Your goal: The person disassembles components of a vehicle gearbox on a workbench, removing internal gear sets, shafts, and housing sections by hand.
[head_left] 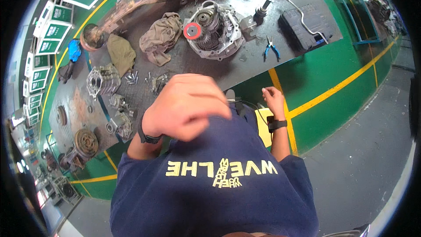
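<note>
My left hand (186, 105) is raised close in front of my chest. Its fingers are bent, the thumb stands a little apart, and motion blurs it slightly. Nothing shows in it. My right hand (273, 100) hangs beside my body off the bench's near edge, fingers loosely bent, with nothing visible in it. Beyond my hands, on the dark metal bench (237, 68), lies an open gearbox housing (226, 46) with exposed gears and a red-rimmed disc (192, 30). Blue-handled pliers (271, 49) lie to its right. Left of the housing is a crumpled brown cloth (160, 39).
A long rusty axle (144, 2) spans the bench's far side. A black case (302, 28) with a bent metal bar (302, 15) lies far right, near a dark shaft (262, 11). A metal casing (103, 81), bolts (131, 78) and a rusty pulley (86, 142) are at left.
</note>
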